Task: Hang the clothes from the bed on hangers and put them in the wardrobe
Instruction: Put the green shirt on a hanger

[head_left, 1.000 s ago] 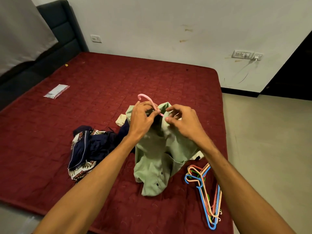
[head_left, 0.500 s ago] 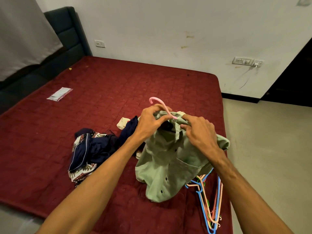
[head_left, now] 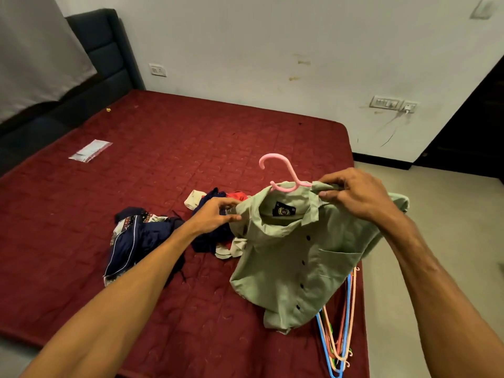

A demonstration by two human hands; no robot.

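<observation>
A light green button shirt (head_left: 294, 257) hangs above the red bed (head_left: 163, 165) with a pink hanger (head_left: 283, 175) inside its collar, the hook sticking up. My left hand (head_left: 215, 216) pinches the shirt's left shoulder. My right hand (head_left: 354, 195) grips the right shoulder by the collar. The shirt's hem drapes onto the mattress. A pile of dark blue and patterned clothes (head_left: 141, 241) lies to the left of the shirt. Several coloured hangers (head_left: 341, 336) lie near the bed's right edge, partly under the shirt.
A small clear packet (head_left: 90, 150) lies on the far left of the mattress. A dark headboard (head_left: 103, 58) stands at the left. The tiled floor (head_left: 436, 241) is to the right, with a dark doorway (head_left: 474, 126) beyond it.
Both hands have lifted the shirt and spread apart along its shoulders. The collar now sits open on the hanger, showing the label. The view has shifted right.
</observation>
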